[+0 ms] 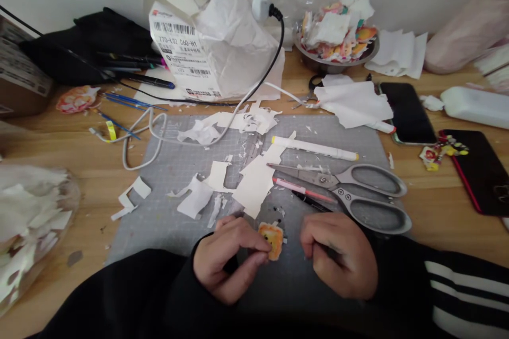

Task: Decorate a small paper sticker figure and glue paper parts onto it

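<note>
Between thumb and fingertips, my left hand (234,257) pinches a small orange-and-yellow toast-shaped paper cutout (277,234) with a white edge. Just to its right, my right hand (339,254) is closed with the fingers curled; anything inside them is hidden. Both hands are low over a grey cutting mat (167,185). Large grey-handled scissors (350,190) lie beyond the right hand, blades pointing left. Beside the blades are a white marker with yellow ends (314,148), a pink pen (304,189) and a black pen (312,201). Torn white paper scraps (254,183) lie ahead of the cutout.
A metal bowl (338,64) at the back holds colourful cutouts and scraps. Left of it stand a white labelled bag (186,58) and a power strip (260,2) with trailing cables. Two phones (407,114) lie at right. A clear bag of paper waste (32,222) is at left.
</note>
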